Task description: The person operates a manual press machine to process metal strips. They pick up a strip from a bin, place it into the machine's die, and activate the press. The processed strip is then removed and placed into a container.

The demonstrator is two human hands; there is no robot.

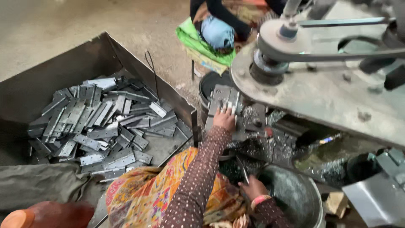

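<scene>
Patterned cloth (139, 198) in the lap, both hands at a belt-driven machine (320, 84).
Left hand (224, 118), fingers spread, presses flat metal plates (223, 99) on the machine's surface; right hand (253, 188) grips a thin rod (244, 172) beside a metal basin (295, 198). Feeding looks underway; plates need squaring next.

Metal plates (97, 122) piled in tray (63, 67) at left; machine (320, 84) at right; bucket (295, 196) below machine, in front; second person (219, 25) behind.
</scene>
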